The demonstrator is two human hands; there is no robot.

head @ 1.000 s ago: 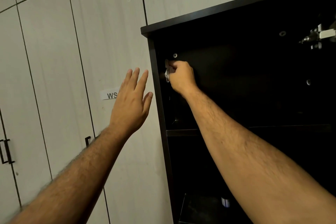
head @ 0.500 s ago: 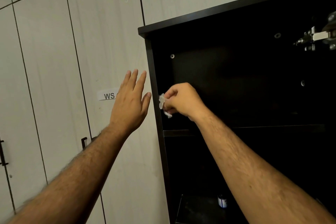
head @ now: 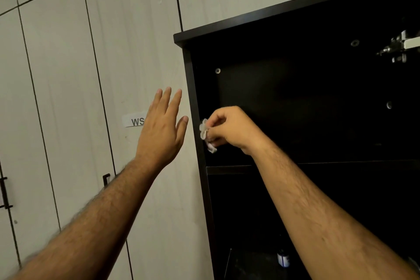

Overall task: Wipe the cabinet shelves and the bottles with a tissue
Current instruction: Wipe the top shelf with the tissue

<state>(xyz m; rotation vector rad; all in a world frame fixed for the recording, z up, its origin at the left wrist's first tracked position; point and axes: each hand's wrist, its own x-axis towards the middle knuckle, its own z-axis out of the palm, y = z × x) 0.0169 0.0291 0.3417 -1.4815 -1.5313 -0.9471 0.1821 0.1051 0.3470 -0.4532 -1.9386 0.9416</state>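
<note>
A dark open cabinet (head: 197, 88) fills the right half of the view. My right hand (head: 231, 129) is inside its upper compartment and pinches a crumpled white tissue (head: 205, 135) against the inner face of the left side panel, a little above the shelf (head: 227, 169). My left hand (head: 162, 127) is flat with straight fingers against the pale wall panel just left of the cabinet's edge. A small bottle (head: 283, 258) with a dark cap and white label stands low in the compartment below, partly hidden by my right forearm.
Pale wood-grain wall panels (head: 68, 98) with dark seams cover the left. A white label (head: 135, 120) reading "WS" is partly hidden by my left hand. Dark handles (head: 106, 179) show low on the panels. A metal hinge (head: 400, 48) sits at the cabinet's upper right.
My right hand slid down the inner left side panel with the tissue, from near the screw to just above the shelf. My left hand has stayed on the wall.
</note>
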